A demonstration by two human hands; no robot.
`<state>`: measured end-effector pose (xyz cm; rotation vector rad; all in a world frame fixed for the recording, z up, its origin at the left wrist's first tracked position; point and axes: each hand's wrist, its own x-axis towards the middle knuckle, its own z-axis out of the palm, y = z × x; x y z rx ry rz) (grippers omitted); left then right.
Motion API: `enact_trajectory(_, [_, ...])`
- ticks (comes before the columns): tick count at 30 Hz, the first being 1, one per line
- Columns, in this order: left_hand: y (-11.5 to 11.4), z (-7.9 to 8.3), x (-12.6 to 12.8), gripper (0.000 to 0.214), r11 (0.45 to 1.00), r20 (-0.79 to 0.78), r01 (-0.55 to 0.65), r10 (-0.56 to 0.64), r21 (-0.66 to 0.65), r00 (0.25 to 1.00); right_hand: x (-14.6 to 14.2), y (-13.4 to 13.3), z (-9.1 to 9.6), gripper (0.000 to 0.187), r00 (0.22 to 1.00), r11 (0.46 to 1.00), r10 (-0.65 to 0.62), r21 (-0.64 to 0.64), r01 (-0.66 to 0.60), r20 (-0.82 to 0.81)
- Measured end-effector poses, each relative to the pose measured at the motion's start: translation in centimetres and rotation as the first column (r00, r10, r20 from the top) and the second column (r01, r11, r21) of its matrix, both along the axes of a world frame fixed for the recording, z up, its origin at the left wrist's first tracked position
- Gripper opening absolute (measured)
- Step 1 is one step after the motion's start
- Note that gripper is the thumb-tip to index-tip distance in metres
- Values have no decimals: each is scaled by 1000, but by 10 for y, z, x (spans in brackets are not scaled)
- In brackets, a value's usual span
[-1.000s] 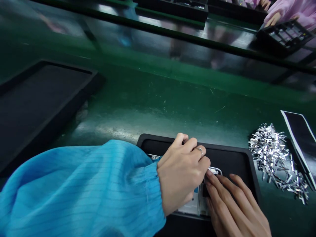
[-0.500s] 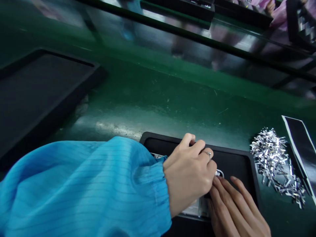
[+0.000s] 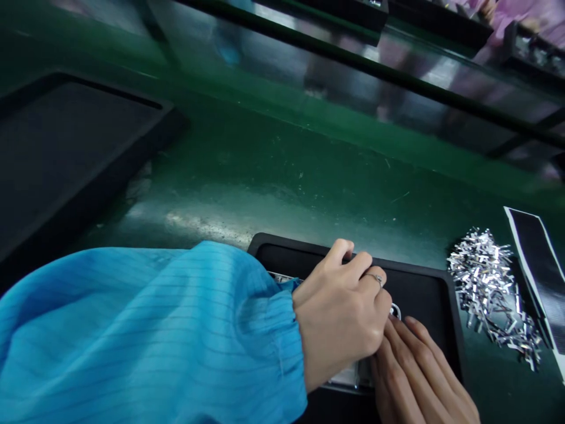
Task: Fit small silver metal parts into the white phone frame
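Observation:
A flat part with a silver frame (image 3: 351, 377) lies in a black tray (image 3: 441, 277), mostly covered by my hands. Across it reaches my left hand (image 3: 342, 312), a ring on one finger and its fingers curled downward; whatever they pinch is hidden beneath the hand. Close against it, my right hand (image 3: 419, 371) holds the part's right end, its fingers long and pressed together, with the thumb out of sight. A small rounded piece of the silver edge shows between the two hands.
Right of the tray lies a heap of small shiny metal pieces (image 3: 483, 282), beside a black strip with white edges (image 3: 538, 259). A larger black tray (image 3: 83, 141) sits at left on the green table (image 3: 282, 171). A dark rail (image 3: 353, 56) crosses behind, with a co-worker's pink sleeve (image 3: 525, 15) beyond.
My left hand has shifted very slightly right, and my right fingers have drawn in a little closer to it. At the far top right, a dark tray beside the co-worker has tilted lower.

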<state>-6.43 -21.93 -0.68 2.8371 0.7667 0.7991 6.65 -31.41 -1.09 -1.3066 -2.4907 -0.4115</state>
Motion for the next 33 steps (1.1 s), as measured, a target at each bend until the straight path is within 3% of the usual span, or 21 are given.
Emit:
enact_trajectory(10, [1, 8, -1, 26, 994, -107, 43, -54, -103, 993, -2, -1, -1, 21, 999, 999, -30, 17, 30, -16])
enact_trajectory(23, [1, 8, -2, 24, 997, -78, 39, -44, -68, 996, 2, 1, 2, 21, 1000, 1000, -17, -3, 17, -1])
enact_trajectory(29, [1, 10, -2, 26, 994, -93, 53, -63, -98, 994, 11, 0, 3, 24, 997, 992, 76, -104, -74, 12])
enact_trajectory(33, [-1, 9, -3, 27, 992, -109, 42, -55, -117, 993, 7, 0, 2, 22, 1000, 998, 27, -55, -27, -5])
